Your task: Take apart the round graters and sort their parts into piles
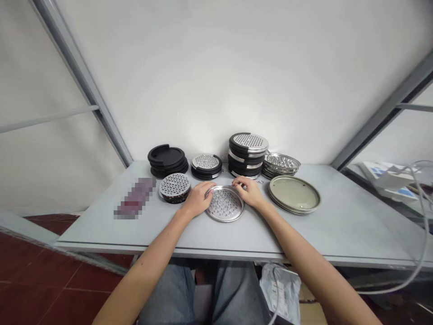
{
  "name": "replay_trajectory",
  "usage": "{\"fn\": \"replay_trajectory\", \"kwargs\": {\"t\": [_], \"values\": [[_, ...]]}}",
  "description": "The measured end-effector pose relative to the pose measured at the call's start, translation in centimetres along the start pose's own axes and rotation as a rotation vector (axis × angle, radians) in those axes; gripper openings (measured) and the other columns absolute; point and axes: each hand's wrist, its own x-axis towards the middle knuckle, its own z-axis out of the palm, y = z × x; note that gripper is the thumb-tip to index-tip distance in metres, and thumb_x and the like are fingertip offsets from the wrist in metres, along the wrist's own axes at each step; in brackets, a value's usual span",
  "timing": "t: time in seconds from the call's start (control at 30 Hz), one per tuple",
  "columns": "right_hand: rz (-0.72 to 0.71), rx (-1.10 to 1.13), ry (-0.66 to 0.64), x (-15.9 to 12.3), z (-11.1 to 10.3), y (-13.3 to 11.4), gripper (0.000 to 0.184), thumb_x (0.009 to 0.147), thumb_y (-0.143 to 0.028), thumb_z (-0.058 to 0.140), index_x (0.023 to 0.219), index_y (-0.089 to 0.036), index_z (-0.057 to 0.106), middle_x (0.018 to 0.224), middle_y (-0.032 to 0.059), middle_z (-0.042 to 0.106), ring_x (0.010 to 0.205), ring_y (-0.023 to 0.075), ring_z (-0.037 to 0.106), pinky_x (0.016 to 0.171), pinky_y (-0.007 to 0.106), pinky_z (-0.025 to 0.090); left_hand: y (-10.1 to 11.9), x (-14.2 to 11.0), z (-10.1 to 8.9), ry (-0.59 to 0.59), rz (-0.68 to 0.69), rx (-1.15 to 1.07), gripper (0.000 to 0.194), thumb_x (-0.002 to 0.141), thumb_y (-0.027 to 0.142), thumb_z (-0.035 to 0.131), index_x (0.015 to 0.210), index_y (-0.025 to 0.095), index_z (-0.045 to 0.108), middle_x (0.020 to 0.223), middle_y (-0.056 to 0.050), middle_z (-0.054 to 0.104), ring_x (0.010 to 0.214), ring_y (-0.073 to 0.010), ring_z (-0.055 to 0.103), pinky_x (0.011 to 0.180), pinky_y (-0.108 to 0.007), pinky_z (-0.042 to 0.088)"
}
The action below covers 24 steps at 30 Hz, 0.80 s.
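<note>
A round, shiny metal grater plate (225, 205) with raised teeth and a wide rim lies on the table in front of me. My left hand (199, 198) is closed on its left rim, the thumb over the edge. My right hand (249, 192) has its fingers curled at the upper right rim, touching it; the fingertips are partly hidden. Just left of my left hand is a stack topped by a perforated grey disc (175, 184). Right of my right hand, a stack of olive-green round lids (295, 193) rests on the table.
Along the wall stand black rings (168, 156), a short stack with a grater disc (205, 161), a tall stack of black-and-silver graters (248, 153) and metal grater plates (282, 162). A pixelated patch (135, 198) covers something at left. A white cable (424, 239) hangs at right.
</note>
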Motion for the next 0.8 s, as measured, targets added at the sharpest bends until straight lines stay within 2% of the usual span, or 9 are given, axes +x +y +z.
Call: {"fn": "replay_trajectory", "kwargs": {"t": [0.2, 0.3, 0.37, 0.43, 0.5, 0.57, 0.63, 0.7, 0.8], "values": [[-0.062, 0.043, -0.076, 0.1, -0.2, -0.3, 0.02, 0.078, -0.014, 0.044, 0.068, -0.018, 0.06, 0.077, 0.0039, 0.064, 0.076, 0.0174, 0.057, 0.077, 0.03, 0.043, 1.1, 0.4, -2.3, 0.406, 0.118, 0.048, 0.022, 0.087, 0.014, 0.047, 0.1, 0.018, 0.064, 0.098, -0.006, 0.068, 0.096, -0.0179, 0.063, 0.088, -0.034, 0.05], [-0.066, 0.047, -0.112, 0.1, -0.2, -0.2, 0.018, 0.077, -0.014, 0.043, 0.066, -0.019, 0.057, 0.074, 0.0034, 0.062, 0.073, 0.0171, 0.056, 0.074, 0.029, 0.042, 0.6, 0.5, -4.9, 0.498, 0.052, 0.177, 0.02, 0.087, 0.018, 0.047, 0.096, 0.018, 0.065, 0.1, -0.007, 0.068, 0.098, -0.0187, 0.063, 0.092, -0.034, 0.048], [-0.065, 0.044, -0.117, 0.1, -0.1, -0.3, 0.018, 0.077, -0.014, 0.042, 0.066, -0.019, 0.056, 0.073, 0.0035, 0.061, 0.073, 0.0173, 0.055, 0.074, 0.029, 0.042, -0.6, 0.4, -7.1, 0.542, -0.083, 0.302, 0.021, 0.087, 0.022, 0.046, 0.094, 0.017, 0.065, 0.099, -0.008, 0.069, 0.098, -0.0196, 0.063, 0.093, -0.034, 0.046], [-0.067, 0.039, -0.116, 0.1, -0.2, -0.4, 0.017, 0.076, -0.015, 0.042, 0.066, -0.018, 0.055, 0.073, 0.0037, 0.061, 0.072, 0.0174, 0.055, 0.073, 0.029, 0.041, -2.1, 0.0, -9.5, 0.526, -0.328, 0.442, 0.026, 0.088, 0.029, 0.045, 0.096, 0.015, 0.065, 0.101, -0.01, 0.068, 0.098, -0.0224, 0.063, 0.091, -0.035, 0.046], [-0.079, 0.038, -0.121, 0.2, -0.2, -0.5, 0.017, 0.076, -0.014, 0.042, 0.066, -0.018, 0.055, 0.073, 0.0038, 0.061, 0.072, 0.0174, 0.054, 0.073, 0.029, 0.041, -3.8, -0.9, -11.5, 0.377, -0.622, 0.573, 0.036, 0.087, 0.04, 0.047, 0.105, 0.014, 0.064, 0.106, -0.013, 0.068, 0.102, -0.029, 0.062, 0.091, -0.041, 0.046], [-0.088, 0.034, -0.115, 0.2, -0.3, -0.6, 0.018, 0.078, -0.015, 0.042, 0.067, -0.018, 0.056, 0.073, 0.0039, 0.062, 0.073, 0.0175, 0.055, 0.073, 0.029, 0.041, -5.1, -2.1, -13.0, 0.185, -0.821, 0.614, 0.051, 0.089, 0.048, 0.041, 0.12, 0.011, 0.057, 0.111, -0.017, 0.067, 0.108, -0.0341, 0.06, 0.093, -0.046, 0.044], [-0.076, 0.016, -0.098, 0.2, -0.3, -0.8, 0.019, 0.083, -0.02, 0.043, 0.071, -0.018, 0.058, 0.075, 0.0044, 0.063, 0.074, 0.018, 0.056, 0.073, 0.029, 0.042, -6.1, -3.4, -13.8, 0.075, -0.89, 0.622, 0.058, 0.092, 0.05, 0.031, 0.126, 0.009, 0.052, 0.118, -0.021, 0.063, 0.115, -0.0363, 0.056, 0.097, -0.05, 0.039], [-0.051, -0.001, -0.083, 0.2, -0.3, -0.8, 0.023, 0.087, -0.026, 0.043, 0.077, -0.017, 0.061, 0.08, 0.0057, 0.066, 0.078, 0.0191, 0.058, 0.075, 0.03, 0.043, -6.7, -4.3, -14.1, 0.015, -0.89, 0.614, 0.059, 0.094, 0.049, 0.024, 0.124, 0.009, 0.054, 0.121, -0.021, 0.062, 0.117, -0.0366, 0.055, 0.1, -0.053, 0.036], [-0.017, 0.016, -0.085, 0.1, -0.2, -0.6, 0.027, 0.091, -0.03, 0.041, 0.094, -0.017, 0.064, 0.092, 0.0074, 0.069, 0.087, 0.0207, 0.061, 0.082, 0.033, 0.044, -6.9, -4.9, -14.1, 0.037, -0.821, 0.598, 0.053, 0.095, 0.046, 0.025, 0.118, 0.012, 0.059, 0.12, -0.018, 0.063, 0.115, -0.0356, 0.056, 0.101, -0.054, 0.034]]}}
